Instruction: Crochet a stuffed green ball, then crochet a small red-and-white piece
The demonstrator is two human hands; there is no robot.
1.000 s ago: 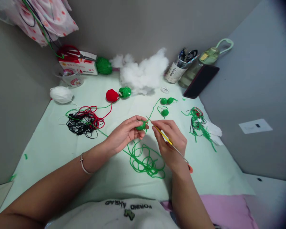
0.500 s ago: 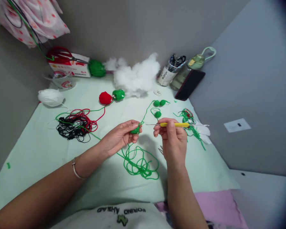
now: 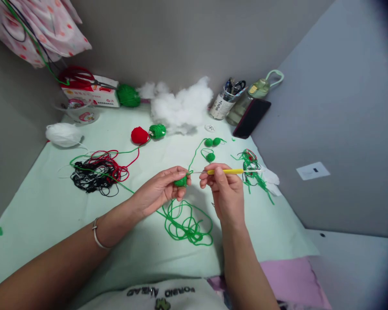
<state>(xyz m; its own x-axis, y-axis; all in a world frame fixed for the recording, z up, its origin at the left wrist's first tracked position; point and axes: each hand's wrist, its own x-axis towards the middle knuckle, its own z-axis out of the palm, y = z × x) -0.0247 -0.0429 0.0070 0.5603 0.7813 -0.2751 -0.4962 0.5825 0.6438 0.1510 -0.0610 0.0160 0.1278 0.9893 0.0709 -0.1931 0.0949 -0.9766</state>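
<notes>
Around the centre of the frame, the left hand (image 3: 161,187) pinches a small, round, green yarn piece (image 3: 180,181); just right of it, the right hand (image 3: 228,189) pinches a slim, yellow-handled metal hook (image 3: 229,172), nearly level, its left tip at the piece's upper-right edge; whether it pierces a loop, I cannot tell.

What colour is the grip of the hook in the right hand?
Yellow grip, seen best in the head view.

Both forearms angled inward from below, left fingers (image 3: 177,173) pinched (right ones (image 3: 222,174) too), hands close together.
</notes>
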